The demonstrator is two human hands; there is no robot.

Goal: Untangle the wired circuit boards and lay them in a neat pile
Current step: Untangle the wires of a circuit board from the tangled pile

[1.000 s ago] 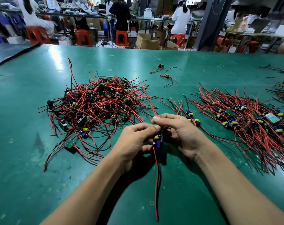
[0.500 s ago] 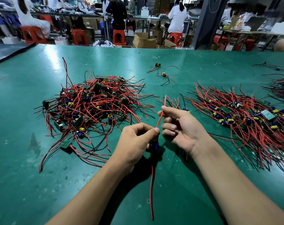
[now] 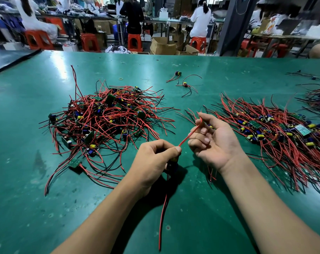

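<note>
A tangled heap [image 3: 108, 121] of small green circuit boards with red and black wires lies on the green table at the left. At the right a laid-out pile [image 3: 280, 132] has its boards side by side and its wires fanned toward me. My left hand [image 3: 153, 162] grips one small board, mostly hidden in the fist, whose red and black wires [image 3: 162, 217] hang down toward me. A red wire [image 3: 190, 133] runs from that fist up across the fingers of my right hand [image 3: 215, 142], which is palm-up with fingers loosely bent around it.
Two loose wired boards [image 3: 183, 83] and a rubber band [image 3: 121, 78] lie farther back on the table [image 3: 45, 198]. Another wire bundle [image 3: 318, 98] sits at the far right edge. Beyond the table are people on red stools, cardboard boxes and workbenches.
My hands have drawn apart. The right hand let go of the board, turned palm-up and slid outward along the red wire. The left hand keeps the board.
</note>
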